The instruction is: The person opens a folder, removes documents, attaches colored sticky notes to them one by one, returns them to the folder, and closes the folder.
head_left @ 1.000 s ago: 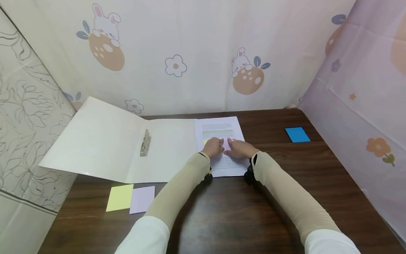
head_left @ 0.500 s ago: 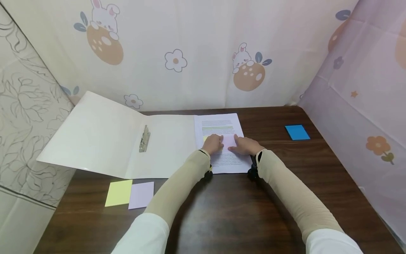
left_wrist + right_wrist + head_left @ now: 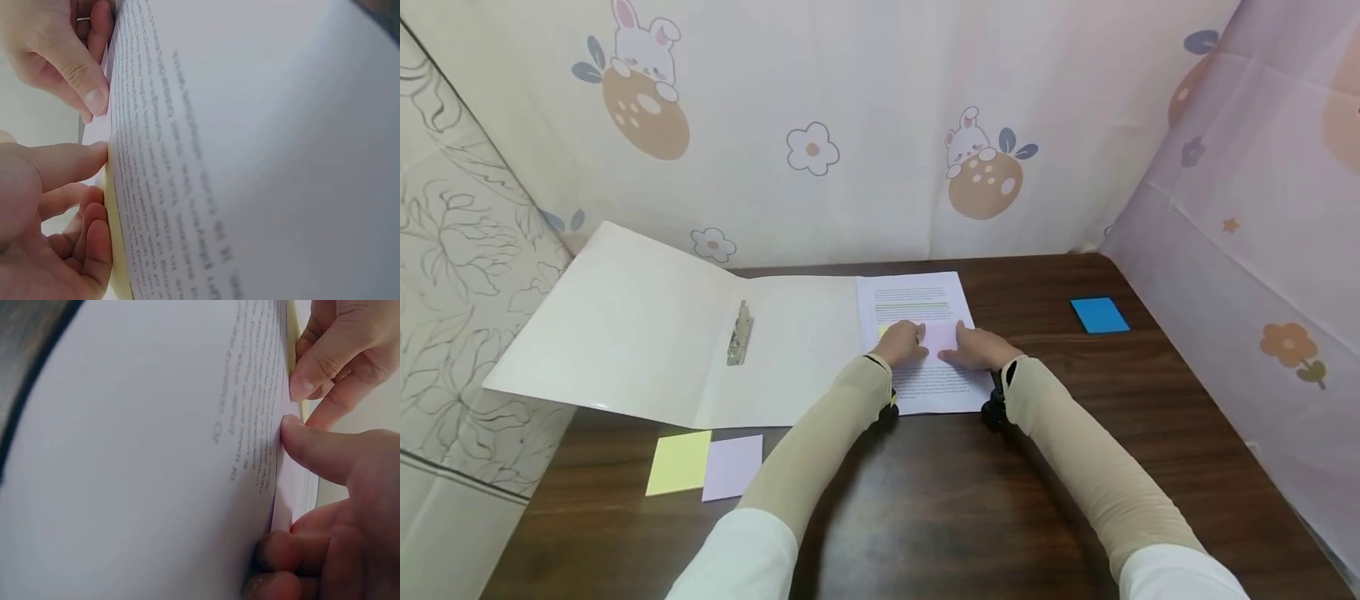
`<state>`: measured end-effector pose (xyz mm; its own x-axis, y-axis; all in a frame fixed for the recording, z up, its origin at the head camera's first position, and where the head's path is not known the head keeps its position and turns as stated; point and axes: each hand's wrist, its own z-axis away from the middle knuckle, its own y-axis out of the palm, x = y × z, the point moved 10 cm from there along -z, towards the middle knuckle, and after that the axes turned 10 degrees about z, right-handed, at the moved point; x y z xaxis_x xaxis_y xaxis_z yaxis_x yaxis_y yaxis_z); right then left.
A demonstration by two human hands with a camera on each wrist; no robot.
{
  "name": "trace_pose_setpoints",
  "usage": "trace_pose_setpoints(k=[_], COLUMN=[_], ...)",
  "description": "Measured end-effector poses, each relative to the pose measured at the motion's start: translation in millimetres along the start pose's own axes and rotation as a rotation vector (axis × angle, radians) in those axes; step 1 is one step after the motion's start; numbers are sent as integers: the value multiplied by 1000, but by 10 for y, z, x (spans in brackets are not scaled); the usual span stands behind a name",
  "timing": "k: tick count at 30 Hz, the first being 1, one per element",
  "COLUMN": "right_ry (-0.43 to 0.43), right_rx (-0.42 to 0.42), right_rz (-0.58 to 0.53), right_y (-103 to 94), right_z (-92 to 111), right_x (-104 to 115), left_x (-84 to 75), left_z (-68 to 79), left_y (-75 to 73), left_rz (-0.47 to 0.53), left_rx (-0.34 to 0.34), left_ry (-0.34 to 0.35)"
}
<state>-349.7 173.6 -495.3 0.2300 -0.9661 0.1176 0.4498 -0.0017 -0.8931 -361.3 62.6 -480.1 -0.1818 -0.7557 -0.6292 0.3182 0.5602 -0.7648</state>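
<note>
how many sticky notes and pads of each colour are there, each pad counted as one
Yellow: 2 (a yellow pad on the table; a yellow note on the page, mostly hidden by the left hand)
Purple: 2 (a purple pad on the table; a purple note on the page)
Blue: 1 (a blue pad on the table)
Total: 5

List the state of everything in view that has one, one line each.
Left hand, touching the purple note
Right hand, touching the purple note
Purple note, on the pages
Yellow note, partly covered
Printed pages, flat, partly highlighted green
Folder, open
Metal clip, no paper in it; latch unclear
Yellow pad, flat
Lilac pad, flat
Blue pad, flat
</note>
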Motion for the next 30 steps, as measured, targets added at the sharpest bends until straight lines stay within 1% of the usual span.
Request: trace_pose_setpoints(k=[4, 8, 12, 17, 21, 26, 30], right_ry=[13, 25, 38, 42, 37, 29, 31], right_rx=[18, 19, 9, 0, -3, 13, 36], right_rz=[-37, -32, 8, 62, 71, 23, -20], right_y=[15, 11, 6, 8, -1, -3, 15], right_z=[-1, -8, -14, -16, -9, 27, 53], right_x=[16, 9, -10, -26, -21, 3, 10], left_x=[13, 20, 25, 43, 30, 9, 15], left_z=[-7, -16, -25, -7, -3, -16, -16], left_y=[-18, -11, 35, 94, 75, 37, 34], left_rz=[0, 2, -20, -14, -15, -25, -19], left_rx=[-3, -6, 3, 25, 13, -3, 0], left_ry=[3, 1, 4, -9, -2, 13, 1])
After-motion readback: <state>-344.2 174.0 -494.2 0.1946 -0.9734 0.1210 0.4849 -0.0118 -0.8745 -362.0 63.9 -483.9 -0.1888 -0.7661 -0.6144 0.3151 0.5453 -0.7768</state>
